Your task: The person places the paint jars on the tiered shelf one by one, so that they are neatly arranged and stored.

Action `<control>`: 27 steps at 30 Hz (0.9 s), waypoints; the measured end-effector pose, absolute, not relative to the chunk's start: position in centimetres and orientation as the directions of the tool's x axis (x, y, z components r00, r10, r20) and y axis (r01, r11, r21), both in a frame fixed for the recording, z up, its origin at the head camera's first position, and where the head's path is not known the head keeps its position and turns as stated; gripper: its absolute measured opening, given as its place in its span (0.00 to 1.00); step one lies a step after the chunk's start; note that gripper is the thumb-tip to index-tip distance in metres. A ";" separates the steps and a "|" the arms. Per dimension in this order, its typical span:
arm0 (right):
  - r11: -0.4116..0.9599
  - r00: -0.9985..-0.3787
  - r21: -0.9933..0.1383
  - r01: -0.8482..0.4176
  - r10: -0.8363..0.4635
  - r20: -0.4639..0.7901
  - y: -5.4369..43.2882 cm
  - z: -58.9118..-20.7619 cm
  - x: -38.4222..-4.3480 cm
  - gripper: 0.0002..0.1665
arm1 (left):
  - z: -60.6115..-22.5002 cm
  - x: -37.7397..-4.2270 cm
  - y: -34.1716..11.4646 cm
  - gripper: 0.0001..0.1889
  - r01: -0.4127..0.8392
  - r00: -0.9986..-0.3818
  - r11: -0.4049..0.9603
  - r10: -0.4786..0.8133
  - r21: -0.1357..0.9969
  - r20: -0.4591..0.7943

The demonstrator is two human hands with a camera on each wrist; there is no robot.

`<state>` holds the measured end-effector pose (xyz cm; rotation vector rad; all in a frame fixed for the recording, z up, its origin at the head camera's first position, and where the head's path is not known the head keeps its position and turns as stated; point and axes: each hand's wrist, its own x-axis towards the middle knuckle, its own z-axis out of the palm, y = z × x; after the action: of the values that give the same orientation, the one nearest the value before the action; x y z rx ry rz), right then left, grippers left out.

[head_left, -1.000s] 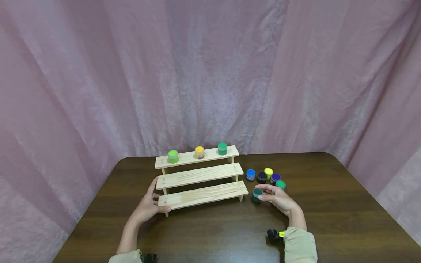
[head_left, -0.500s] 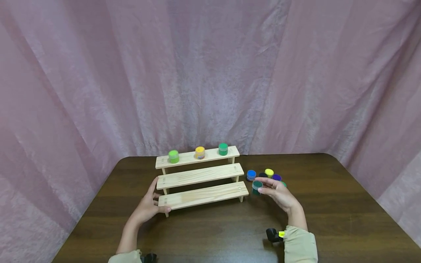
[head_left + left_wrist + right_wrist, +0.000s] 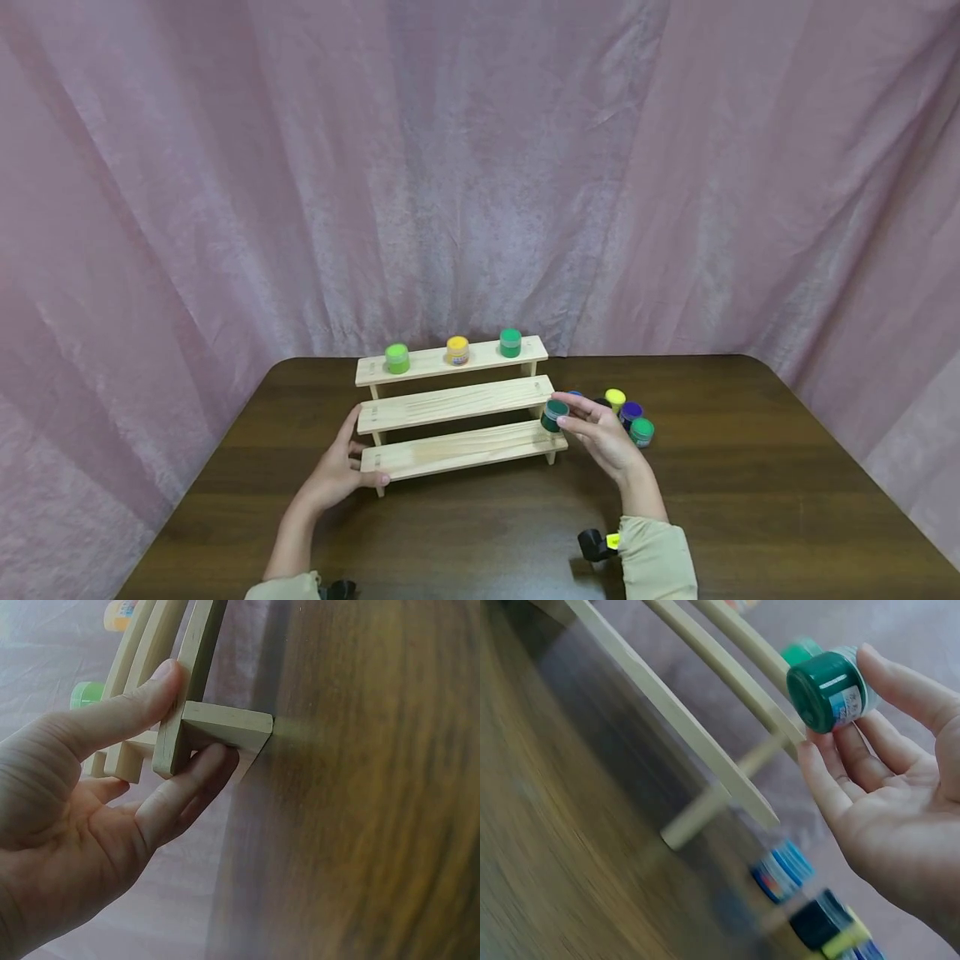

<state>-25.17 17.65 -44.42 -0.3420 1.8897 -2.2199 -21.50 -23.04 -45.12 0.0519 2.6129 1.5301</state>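
Observation:
A three-tier wooden rack (image 3: 457, 402) stands on the dark table. My left hand (image 3: 335, 472) grips the left end of its lowest shelf; in the left wrist view the thumb (image 3: 142, 701) lies on the shelf and fingers curl beneath by the leg. My right hand (image 3: 603, 437) pinches a dark green paint jar (image 3: 554, 415) between thumb and fingers, over the right end of the lower shelves. The right wrist view shows the jar's label (image 3: 846, 705). On the top shelf sit a light green jar (image 3: 397, 358), a yellow-orange jar (image 3: 457, 351) and a green jar (image 3: 510, 342).
Right of the rack, more paint jars stand grouped on the table (image 3: 750, 467): yellow (image 3: 615, 398), purple (image 3: 631, 413), green (image 3: 642, 432), with a blue jar (image 3: 782, 871) and a black jar (image 3: 821, 919) partly behind the right hand. A pink curtain (image 3: 480, 167) hangs behind.
My right hand has lifted the dark green jar from beside the rack and carried it up and left, over the rack's right end. The left hand keeps its grip in place.

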 end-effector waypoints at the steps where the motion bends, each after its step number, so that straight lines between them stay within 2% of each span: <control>1: -0.162 -0.951 -0.987 0.004 -0.305 0.046 17.2 -44.4 -25.2 0.31 | -45.1 -21.5 -23.0 0.67 -0.031 -0.993 0.491 0.086 0.871 -0.083; 12: -0.199 -0.964 -0.980 -0.015 -0.257 0.067 15.2 -43.3 -25.0 0.33 | -45.0 -21.3 -23.0 0.66 -0.035 -0.993 0.490 0.078 0.871 -0.084; 21: -0.221 -0.961 -0.972 -0.078 -0.242 0.132 12.2 -40.8 -24.8 0.33 | -45.0 -21.3 -23.4 0.66 -0.037 -0.994 0.482 0.075 0.876 -0.083; 27: -0.248 -0.970 -0.967 -0.056 -0.214 0.112 10.0 -39.8 -25.3 0.32 | -45.1 -21.2 -23.2 0.66 -0.030 -0.993 0.463 0.085 0.886 -0.077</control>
<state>-25.27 10.01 -39.84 -0.3370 1.8605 -2.3814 -21.21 -23.17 -45.06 0.0490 2.5914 1.5718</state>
